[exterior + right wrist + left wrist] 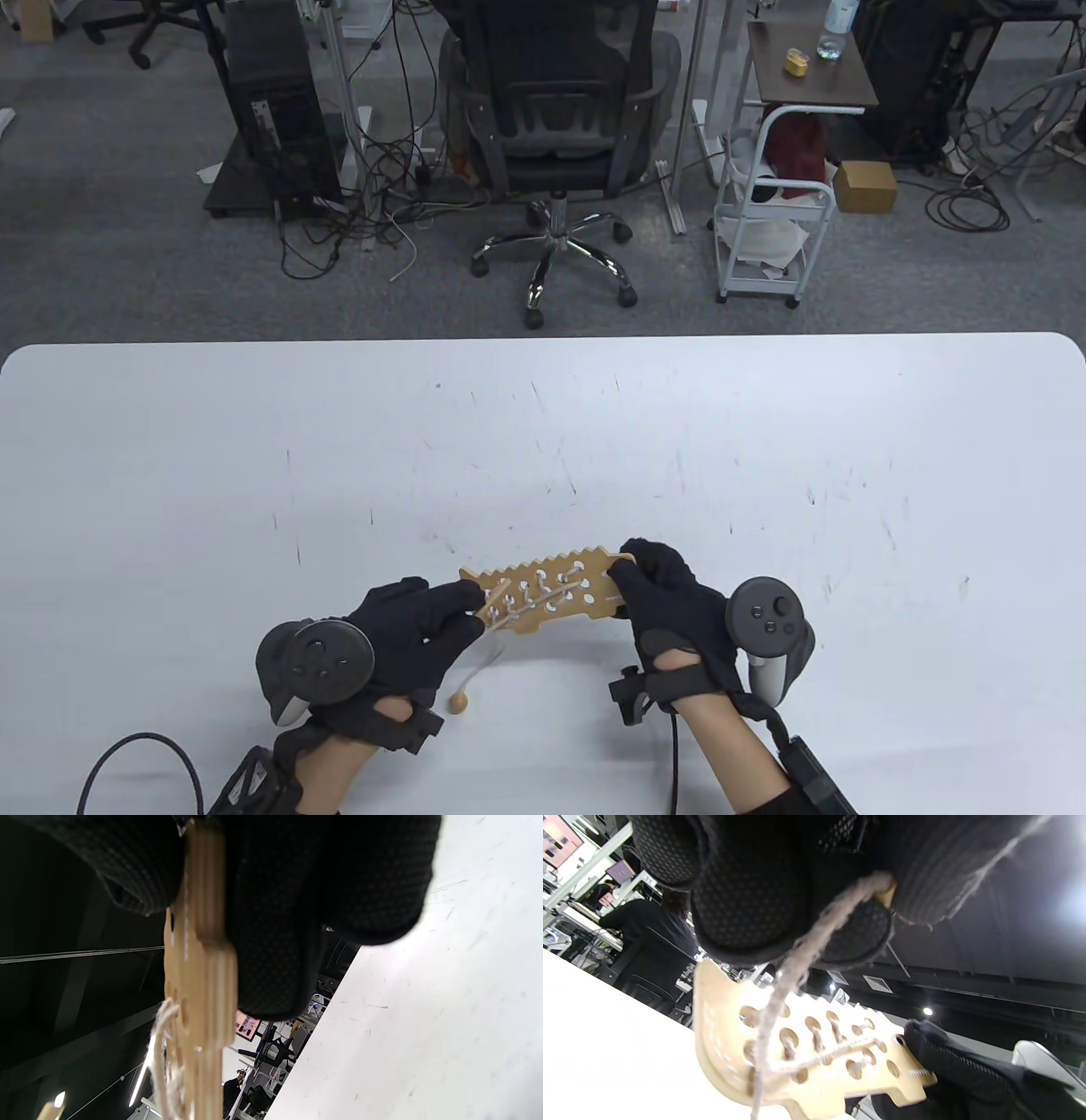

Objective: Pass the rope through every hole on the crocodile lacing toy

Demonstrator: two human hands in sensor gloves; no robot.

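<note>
Left hand pinches rope at left end of crocodile board. Right hand grips board's right end, held above table. Board's long axis runs left-right between hands (serrated edge away from person). Unlaced holes lie rightward of left hand; wooden bead hangs below.

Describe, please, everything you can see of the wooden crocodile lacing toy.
The crocodile lacing toy is a flat board of pale plywood, toothed along its far edge and pierced by rows of round holes. It is held lengthwise above the white table, the right hand gripping its right end and the left hand at its left end. Pale rope already crosses several holes near the left and middle; its wooden tip dangles below.
</note>
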